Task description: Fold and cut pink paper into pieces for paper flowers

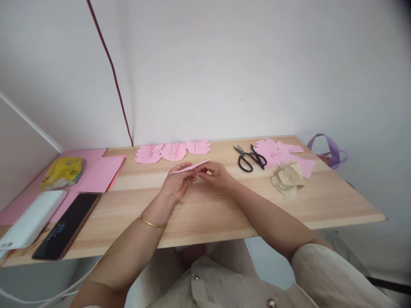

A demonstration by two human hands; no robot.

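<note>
Pink paper strip [190, 167]: held just above the wooden table [205, 205], mid-desk, pinched between both hands and pointing up to the right.
Left hand [177, 183]: fingers closed on the strip's near end, gold bangle [150, 222] at the wrist.
Right hand [214, 173]: fingertips pinching the strip around its middle, touching the left hand's fingers.
Handling: looks feather-light, thin and floppy where unfolded, stiffer along the crease; it will tear or crumple easily, so a light pinch on the folded edge seems best.
Cut pink shapes [173, 151]: three in a row at the far edge, just beyond the hands, apart from the strip.
Scissors [249, 158]: black, lying closed to the right, near the pink scraps [282, 154].
Tan crumpled paper [288, 179]: right of the hands, near the scraps.
Left side: pink sheets [101, 173], yellow packet [63, 171], dark phone [67, 224], white box [32, 218], all well apart.
In the way: nothing between hands and table; scissors lie nearest on the right.
</note>
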